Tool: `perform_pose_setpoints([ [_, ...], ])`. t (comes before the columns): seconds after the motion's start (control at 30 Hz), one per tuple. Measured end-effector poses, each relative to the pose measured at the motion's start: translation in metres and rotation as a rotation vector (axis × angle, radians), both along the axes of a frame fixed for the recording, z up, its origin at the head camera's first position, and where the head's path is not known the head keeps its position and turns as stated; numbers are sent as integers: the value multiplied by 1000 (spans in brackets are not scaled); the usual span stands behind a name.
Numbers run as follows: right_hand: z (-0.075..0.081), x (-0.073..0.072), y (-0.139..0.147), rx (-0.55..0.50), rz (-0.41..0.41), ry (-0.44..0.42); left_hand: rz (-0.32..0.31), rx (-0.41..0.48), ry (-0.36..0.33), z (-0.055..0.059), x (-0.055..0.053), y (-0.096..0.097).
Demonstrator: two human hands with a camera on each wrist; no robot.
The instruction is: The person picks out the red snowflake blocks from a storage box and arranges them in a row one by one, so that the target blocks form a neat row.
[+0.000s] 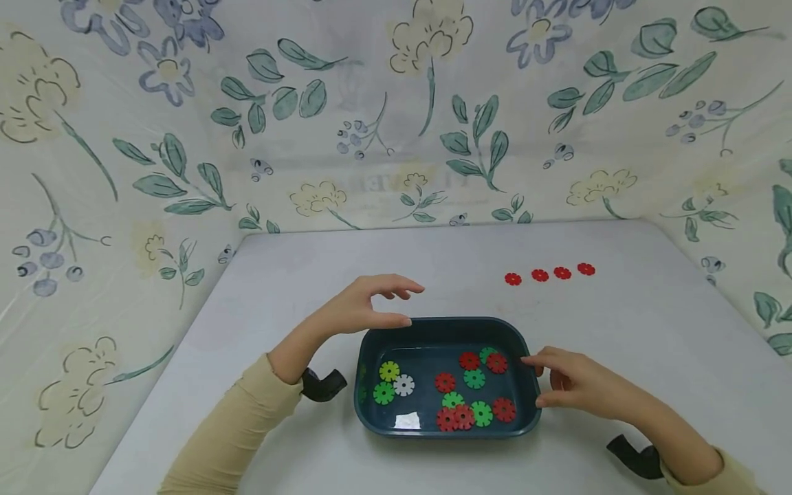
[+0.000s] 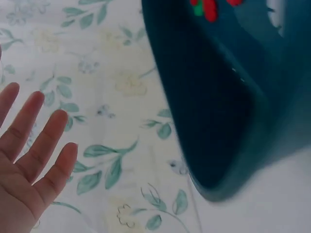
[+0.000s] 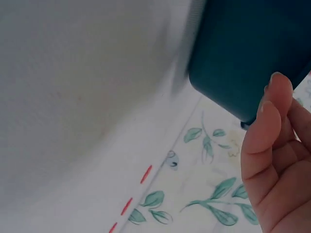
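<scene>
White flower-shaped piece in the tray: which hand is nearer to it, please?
Left. The left hand is at the far-left corner of the tray, beyond the white piece; the right hand is at the tray's right end, farther off.

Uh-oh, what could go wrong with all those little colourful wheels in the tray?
The right hand is at the right edge of the tray, so a bump might make the discs inside slide about. Two red discs overlap at the tray's near side, so they could be grabbed together by mistake. Four red discs lie in a row on the table, so a reaching hand might scatter them.
</scene>
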State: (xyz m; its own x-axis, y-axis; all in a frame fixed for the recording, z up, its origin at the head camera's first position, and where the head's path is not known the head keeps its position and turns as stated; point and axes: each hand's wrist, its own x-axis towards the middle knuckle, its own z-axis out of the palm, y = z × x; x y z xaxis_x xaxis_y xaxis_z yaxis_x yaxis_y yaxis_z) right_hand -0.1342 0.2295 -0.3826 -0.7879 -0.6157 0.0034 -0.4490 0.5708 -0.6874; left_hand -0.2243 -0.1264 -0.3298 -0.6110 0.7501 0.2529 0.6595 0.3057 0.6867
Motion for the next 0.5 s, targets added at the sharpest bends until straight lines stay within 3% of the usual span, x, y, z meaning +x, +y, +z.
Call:
perform_pose_setpoints([
  [0.1, -3, 0, 2, -13, 11, 14, -37, -22, -21, 2, -1, 14],
  [0.23, -2, 0, 3, 0, 11, 12, -141, -69, -54, 1, -2, 34],
  [0.37, -1, -1, 3, 54, -19, 23, -285, -147, -98, -5, -3, 49],
  [0.5, 0, -1, 3, 82, -20, 67, -385, -250, -152, -15, -7, 58],
])
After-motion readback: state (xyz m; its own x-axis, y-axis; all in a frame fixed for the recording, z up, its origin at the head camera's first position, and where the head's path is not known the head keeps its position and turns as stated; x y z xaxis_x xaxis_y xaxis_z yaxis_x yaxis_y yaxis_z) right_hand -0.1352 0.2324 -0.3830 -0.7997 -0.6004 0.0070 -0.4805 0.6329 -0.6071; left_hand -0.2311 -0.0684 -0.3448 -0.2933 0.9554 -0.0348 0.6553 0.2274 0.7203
